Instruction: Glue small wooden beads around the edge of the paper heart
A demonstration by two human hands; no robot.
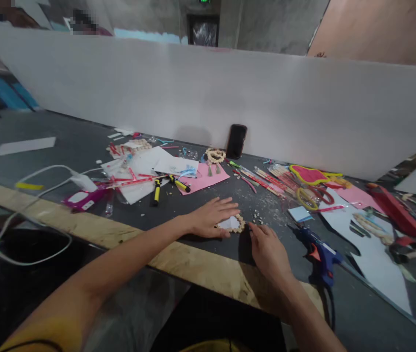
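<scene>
My left hand [213,217] lies flat with its fingers spread, covering the left part of a small ring of pale wooden beads [240,224]. White paper [229,223] shows inside the ring. Just right of the beads is my right hand [268,247], its fingers bent and drawn together, the tips low over the dark tabletop. What those fingertips hold, if anything, is too small to make out. A few whitish crumbs [257,216] lie beyond them. Farther right, a blue hot glue gun [321,256] rests on the table.
Yellow-handled pliers [157,192], pink paper [206,180] and a beaded piece with tassels [216,156] lie beyond my left hand. A phone [236,141] leans on the white partition [208,93]. At left, a white cable [35,195] loops over the table edge. Craft scraps crowd the right.
</scene>
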